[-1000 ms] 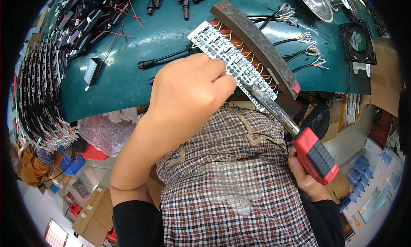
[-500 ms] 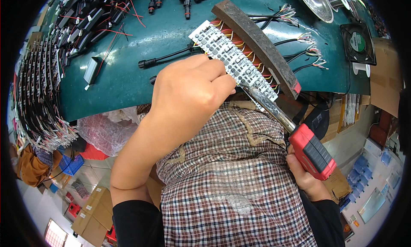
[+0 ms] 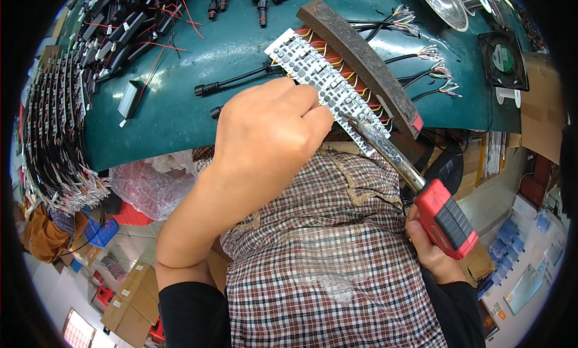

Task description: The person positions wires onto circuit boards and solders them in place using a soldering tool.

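Observation:
My left hand (image 3: 271, 122) is closed at the near edge of a white circuit board panel (image 3: 328, 83); its fingertips are turned away, so what they pinch is hidden. In my right hand (image 3: 430, 251) is a red and black soldering gun (image 3: 445, 218), gripped by its handle. The long metal barrel points up and left, with its tip end over the lower right part of the panel. Yellow, red and white wires stick out along the panel's far side, beside a dark metal bar (image 3: 367, 65). A black cable with a plug (image 3: 208, 89) runs toward the panel behind my left hand.
Stripped black cables (image 3: 427, 77) lie right of the bar. A small fan (image 3: 503, 62) and a metal dish (image 3: 445, 7) are at the right. Black modules (image 3: 123, 31) pile up at far left, above hanging board strips (image 3: 54, 119). One silver-sided module (image 3: 128, 101) lies apart.
The soldering gun has shifted slightly right and down, its tip sliding along the panel away from my left fingers. My left hand has barely moved.

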A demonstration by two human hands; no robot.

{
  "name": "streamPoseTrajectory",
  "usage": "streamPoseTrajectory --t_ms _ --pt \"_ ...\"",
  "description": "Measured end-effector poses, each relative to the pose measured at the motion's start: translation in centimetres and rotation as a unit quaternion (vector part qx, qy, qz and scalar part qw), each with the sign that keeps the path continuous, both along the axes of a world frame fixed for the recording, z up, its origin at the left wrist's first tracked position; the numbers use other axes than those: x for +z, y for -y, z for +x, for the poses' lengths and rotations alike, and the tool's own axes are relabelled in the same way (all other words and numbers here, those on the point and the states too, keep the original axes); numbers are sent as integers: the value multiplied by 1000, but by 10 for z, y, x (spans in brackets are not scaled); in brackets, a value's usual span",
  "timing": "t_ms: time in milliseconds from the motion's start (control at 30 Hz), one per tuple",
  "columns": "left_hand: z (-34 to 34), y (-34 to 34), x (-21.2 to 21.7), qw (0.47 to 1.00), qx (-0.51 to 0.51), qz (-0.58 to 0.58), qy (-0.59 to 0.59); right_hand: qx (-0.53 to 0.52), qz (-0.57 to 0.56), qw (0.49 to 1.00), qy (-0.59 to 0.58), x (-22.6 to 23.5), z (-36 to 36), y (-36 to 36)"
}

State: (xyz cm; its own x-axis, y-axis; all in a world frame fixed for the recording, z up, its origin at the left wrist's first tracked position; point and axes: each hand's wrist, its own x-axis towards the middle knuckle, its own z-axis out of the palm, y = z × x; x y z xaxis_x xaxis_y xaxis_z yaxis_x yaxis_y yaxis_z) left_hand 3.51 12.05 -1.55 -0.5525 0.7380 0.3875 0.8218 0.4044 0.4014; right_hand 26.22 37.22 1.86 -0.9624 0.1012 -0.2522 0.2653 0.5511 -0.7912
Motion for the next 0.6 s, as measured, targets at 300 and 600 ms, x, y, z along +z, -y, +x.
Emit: streamPoseTrajectory --t_ms 300,600 --pt "-21 3 -5 942 18 53 331 -50 -49 996 50 6 -2 0" --pt "-15 -1 -3 894 72 57 438 -60 -57 995 52 10 -4 0"
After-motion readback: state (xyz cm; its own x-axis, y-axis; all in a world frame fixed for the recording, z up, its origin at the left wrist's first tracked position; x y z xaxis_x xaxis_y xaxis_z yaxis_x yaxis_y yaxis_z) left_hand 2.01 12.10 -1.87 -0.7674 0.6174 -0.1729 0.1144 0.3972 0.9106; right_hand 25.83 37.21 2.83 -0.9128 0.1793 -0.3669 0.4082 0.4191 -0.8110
